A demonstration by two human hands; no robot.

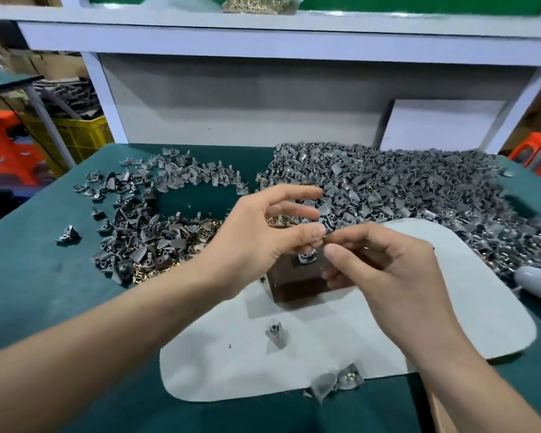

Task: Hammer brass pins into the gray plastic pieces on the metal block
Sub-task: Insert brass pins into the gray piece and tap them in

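The left hand and the right hand meet fingertip to fingertip just above the metal block. The left hand's two upper fingers are stretched out and spread. Its thumb and lower fingers close together at the tips on a small bit, which is too tiny and blurred to make out. The right hand's fingers are curled inward, with the thumb pushed forward right beside the left fingertips. I cannot tell whether the right hand also holds the bit.

Directly below the fingertips, one gray plastic piece sits on top of the block. The block stands on a light gray mat, partly hidden under both hands. Nearer the body than the fingers, a loose piece stands on the mat. Two more pieces lie at the mat's front edge.

Beyond the right fingers and off to their right spreads a large heap of gray pieces. A smaller heap lies to the left of the left hand. Brass pins are scattered along its near edge, close behind the left hand. Everything rests on a green table cover. A white handle lies well to the right of the right hand.
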